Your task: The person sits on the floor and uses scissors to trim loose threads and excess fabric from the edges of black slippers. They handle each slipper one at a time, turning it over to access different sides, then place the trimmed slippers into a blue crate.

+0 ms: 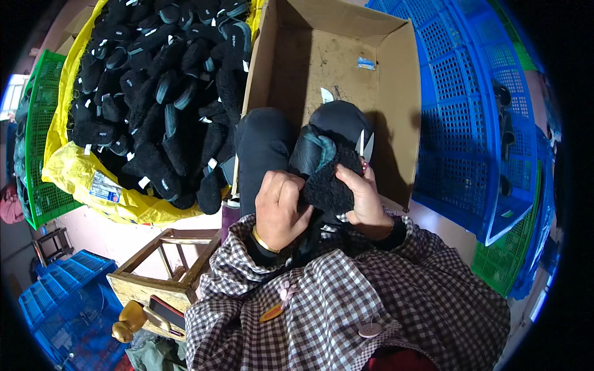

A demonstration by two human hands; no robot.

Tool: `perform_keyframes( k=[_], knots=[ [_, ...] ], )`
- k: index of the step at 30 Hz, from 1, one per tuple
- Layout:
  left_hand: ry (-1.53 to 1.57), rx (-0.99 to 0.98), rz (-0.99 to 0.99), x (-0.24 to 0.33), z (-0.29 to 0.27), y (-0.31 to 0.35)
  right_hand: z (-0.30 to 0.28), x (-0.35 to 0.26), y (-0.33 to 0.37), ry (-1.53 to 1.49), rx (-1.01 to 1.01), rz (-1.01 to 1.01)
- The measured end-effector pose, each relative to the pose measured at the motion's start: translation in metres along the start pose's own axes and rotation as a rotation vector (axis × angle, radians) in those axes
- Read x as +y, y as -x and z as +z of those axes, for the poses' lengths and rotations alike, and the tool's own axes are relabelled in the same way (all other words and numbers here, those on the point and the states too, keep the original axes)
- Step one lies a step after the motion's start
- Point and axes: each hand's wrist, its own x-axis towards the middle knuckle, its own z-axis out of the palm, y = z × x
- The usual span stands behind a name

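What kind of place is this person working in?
Probably a small workshop that makes or finishes footwear. A big pile of black fleecy slippers lies in a yellow sack, the hands hold one slipper with small scissors, and a cardboard box and blue plastic crates stand around.

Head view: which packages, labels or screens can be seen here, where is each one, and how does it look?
Cardboard box: open, brown, ahead of the knees, nearly empty.
Blue sticker: small, on the box's inner wall.
Yellow bag: left, lining a green crate, full of black slippers.
Printed label: white and blue rectangle on the bag's front.
White tags: small, on the slippers.
Phone: dark screen, red edge, on the wooden stool.
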Motion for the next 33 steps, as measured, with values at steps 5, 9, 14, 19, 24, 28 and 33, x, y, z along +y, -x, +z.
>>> perform_keyframes(
  k=[5, 9, 14, 19, 24, 28, 33],
  knots=[
    [-0.076, 0.061, -0.075, -0.002, -0.004, -0.005, 0.013, 0.002, -0.019, 0.272, -0.042, -0.207],
    [-0.122, 0.128, -0.14, 0.001, 0.004, 0.016, 0.004, -0.02, -0.028, 0.871, -0.256, -0.226],
    [-0.132, 0.137, -0.08, 0.001, 0.005, 0.025, 0.02, -0.075, -0.026, 0.95, -0.602, 0.302],
    [-0.095, 0.233, -0.06, 0.002, 0.008, 0.032, 0.034, -0.062, -0.018, 1.001, -0.348, 0.482],
    [0.029, 0.374, -0.476, 0.011, 0.021, 0.03, 0.031, -0.032, -0.019, 0.731, -0.47, 0.239],
    [0.116, 0.475, -0.71, 0.018, 0.031, 0.032, 0.034, -0.015, -0.021, 0.797, -0.391, 0.102],
    [0.325, 0.183, 0.044, 0.062, 0.033, 0.041, 0.059, 0.035, -0.021, 0.893, -0.294, -0.15]
  ],
)
